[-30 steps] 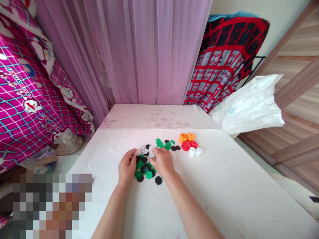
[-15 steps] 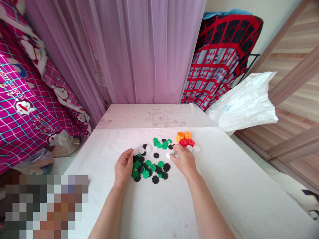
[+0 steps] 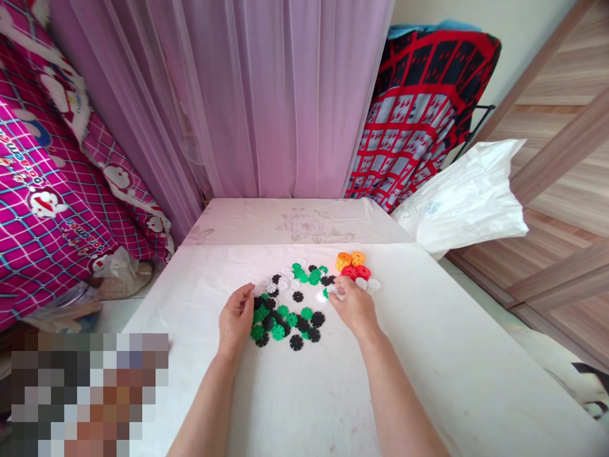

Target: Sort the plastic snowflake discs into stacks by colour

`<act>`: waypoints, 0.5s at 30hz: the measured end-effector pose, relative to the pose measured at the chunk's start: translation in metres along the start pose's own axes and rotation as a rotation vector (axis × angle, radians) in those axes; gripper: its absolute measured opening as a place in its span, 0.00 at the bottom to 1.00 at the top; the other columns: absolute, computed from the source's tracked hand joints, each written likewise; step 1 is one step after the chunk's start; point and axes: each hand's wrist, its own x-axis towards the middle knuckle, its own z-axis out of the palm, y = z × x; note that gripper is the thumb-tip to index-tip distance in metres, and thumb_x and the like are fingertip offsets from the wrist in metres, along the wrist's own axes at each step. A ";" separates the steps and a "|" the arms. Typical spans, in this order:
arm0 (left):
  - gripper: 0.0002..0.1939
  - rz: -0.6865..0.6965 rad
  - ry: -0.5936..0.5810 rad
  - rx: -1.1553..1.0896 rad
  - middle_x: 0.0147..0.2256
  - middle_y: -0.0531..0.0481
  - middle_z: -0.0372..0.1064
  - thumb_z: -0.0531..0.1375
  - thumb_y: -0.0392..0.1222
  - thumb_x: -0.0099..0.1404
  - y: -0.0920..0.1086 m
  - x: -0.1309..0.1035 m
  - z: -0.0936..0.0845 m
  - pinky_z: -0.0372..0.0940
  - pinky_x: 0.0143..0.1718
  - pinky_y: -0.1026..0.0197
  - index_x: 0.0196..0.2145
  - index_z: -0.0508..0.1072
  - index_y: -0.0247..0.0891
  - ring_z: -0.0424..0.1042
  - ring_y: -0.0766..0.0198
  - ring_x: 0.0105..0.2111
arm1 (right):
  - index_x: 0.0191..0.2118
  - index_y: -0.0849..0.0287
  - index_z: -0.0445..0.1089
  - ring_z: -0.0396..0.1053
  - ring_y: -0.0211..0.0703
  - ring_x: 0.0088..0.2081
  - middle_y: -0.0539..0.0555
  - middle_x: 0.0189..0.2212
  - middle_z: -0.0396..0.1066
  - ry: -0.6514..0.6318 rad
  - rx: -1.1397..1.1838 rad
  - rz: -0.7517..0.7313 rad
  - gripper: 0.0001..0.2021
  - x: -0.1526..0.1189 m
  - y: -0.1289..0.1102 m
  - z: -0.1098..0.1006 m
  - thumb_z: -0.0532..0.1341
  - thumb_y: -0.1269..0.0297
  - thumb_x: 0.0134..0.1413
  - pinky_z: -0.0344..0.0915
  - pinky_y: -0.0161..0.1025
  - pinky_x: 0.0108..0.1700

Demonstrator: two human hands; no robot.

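Note:
Notched plastic snowflake discs lie loose on the white-covered table [image 3: 295,393]. My left hand [image 3: 236,315] rests at the left side of a pile of green and black discs [image 3: 273,320], fingers curled and thumb close to them; what they hold, if anything, is hidden. Over to the right, my right hand [image 3: 356,307] has thumb and fingers closing around a white disc [image 3: 332,289], low over the table. A green disc [image 3: 326,293] shows just left of its fingertips. White discs [image 3: 286,279] are heaped between the hands, and a lone black disc [image 3: 297,296] lies near them.
Beyond my right hand stand orange disc stacks [image 3: 343,260], with red discs [image 3: 356,272] and white discs [image 3: 373,285] by them. More green discs [image 3: 301,273] lie farther back. A white plastic bag [image 3: 466,197] hangs at the table's right edge. A purple curtain [image 3: 285,95] hangs behind.
My right hand has shifted slightly to the right, and more of the green disc beside its fingertips shows. My left hand stays in place.

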 end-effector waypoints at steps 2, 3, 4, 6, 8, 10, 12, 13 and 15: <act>0.21 0.000 -0.002 -0.001 0.43 0.46 0.78 0.55 0.54 0.62 -0.001 0.000 0.000 0.69 0.44 0.55 0.45 0.77 0.41 0.75 0.59 0.38 | 0.43 0.54 0.71 0.73 0.41 0.39 0.51 0.39 0.77 -0.001 -0.015 -0.013 0.11 0.000 -0.002 0.001 0.62 0.69 0.52 0.63 0.36 0.40; 0.21 0.000 0.000 -0.001 0.43 0.46 0.78 0.55 0.54 0.62 -0.002 0.000 0.001 0.69 0.44 0.55 0.45 0.77 0.41 0.75 0.59 0.38 | 0.43 0.54 0.71 0.73 0.41 0.39 0.51 0.39 0.77 -0.004 -0.022 -0.018 0.11 -0.001 -0.003 0.001 0.62 0.69 0.52 0.63 0.36 0.40; 0.21 0.000 0.003 0.001 0.43 0.46 0.78 0.55 0.54 0.62 -0.002 0.000 0.001 0.69 0.44 0.55 0.45 0.77 0.41 0.75 0.59 0.39 | 0.43 0.54 0.71 0.73 0.41 0.39 0.51 0.40 0.77 -0.007 -0.029 -0.024 0.11 -0.001 -0.005 0.000 0.62 0.69 0.52 0.63 0.36 0.40; 0.20 0.001 0.010 0.003 0.43 0.46 0.78 0.56 0.54 0.62 -0.002 0.000 0.001 0.69 0.44 0.55 0.45 0.77 0.41 0.75 0.59 0.39 | 0.44 0.54 0.71 0.73 0.42 0.41 0.51 0.41 0.77 -0.003 -0.046 -0.050 0.12 -0.003 -0.011 -0.002 0.62 0.69 0.52 0.63 0.36 0.41; 0.20 0.002 0.016 0.003 0.43 0.46 0.78 0.56 0.54 0.62 -0.001 0.000 0.001 0.69 0.45 0.55 0.45 0.77 0.41 0.75 0.59 0.39 | 0.44 0.55 0.71 0.72 0.44 0.43 0.52 0.42 0.77 0.010 -0.071 -0.097 0.12 -0.006 -0.022 -0.004 0.62 0.68 0.52 0.63 0.37 0.43; 0.20 0.006 0.016 0.004 0.43 0.46 0.78 0.56 0.54 0.62 0.000 0.000 0.000 0.69 0.45 0.55 0.45 0.77 0.41 0.75 0.59 0.39 | 0.44 0.54 0.72 0.71 0.45 0.44 0.52 0.41 0.77 -0.018 -0.091 -0.164 0.12 -0.011 -0.034 -0.004 0.63 0.68 0.52 0.63 0.37 0.44; 0.20 0.013 0.011 0.005 0.43 0.46 0.78 0.55 0.54 0.62 0.000 0.000 0.000 0.69 0.45 0.54 0.45 0.77 0.41 0.75 0.59 0.39 | 0.43 0.53 0.72 0.71 0.45 0.44 0.52 0.40 0.77 -0.091 -0.095 -0.229 0.11 -0.015 -0.042 -0.004 0.63 0.66 0.52 0.62 0.37 0.44; 0.20 0.016 0.011 0.006 0.43 0.46 0.78 0.55 0.54 0.62 0.000 0.000 0.000 0.69 0.45 0.55 0.45 0.77 0.41 0.75 0.59 0.39 | 0.43 0.53 0.73 0.71 0.45 0.44 0.51 0.40 0.77 -0.116 -0.091 -0.244 0.10 -0.015 -0.044 -0.005 0.63 0.66 0.53 0.62 0.37 0.43; 0.20 0.017 0.018 0.011 0.42 0.46 0.78 0.56 0.53 0.62 0.000 0.000 0.000 0.70 0.44 0.55 0.45 0.77 0.41 0.76 0.59 0.38 | 0.41 0.53 0.73 0.71 0.45 0.44 0.51 0.41 0.77 -0.101 -0.081 -0.220 0.08 -0.013 -0.041 -0.008 0.62 0.64 0.55 0.62 0.37 0.43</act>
